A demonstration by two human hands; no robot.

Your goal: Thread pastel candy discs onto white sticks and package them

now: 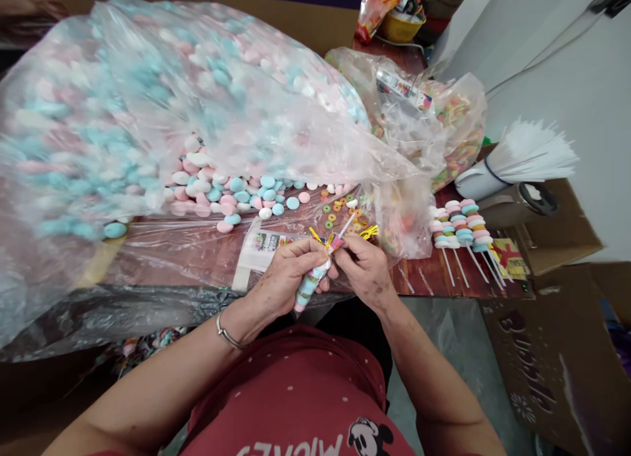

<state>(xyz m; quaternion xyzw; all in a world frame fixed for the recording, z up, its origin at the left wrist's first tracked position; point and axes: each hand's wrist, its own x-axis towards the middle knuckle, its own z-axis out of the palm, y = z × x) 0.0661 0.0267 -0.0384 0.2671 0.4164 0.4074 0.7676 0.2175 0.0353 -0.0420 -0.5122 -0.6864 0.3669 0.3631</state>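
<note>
My left hand (280,278) is closed round a bagged marshmallow skewer (307,286), its blue, pink and white pieces pointing down toward my lap. The skewer's white stick (348,223) juts up past my fingers. At the gathered neck of the wrapper, my right hand (369,272) pinches a gold twist tie (315,234); its fingertips are partly hidden. More gold ties (369,232) lie just behind that hand. Printed clear wrappers (251,255) rest by my left hand. Loose marshmallows (269,194) and small ring candies (332,217) are spread beyond both hands.
A huge clear bag of marshmallows (217,88) covers the table's left and back. Behind right sits a bag of ring candies (456,124). Finished-looking skewers (463,226) lie at the right edge, near a mug of white sticks (480,181). Cardboard boxes (527,351) stand right.
</note>
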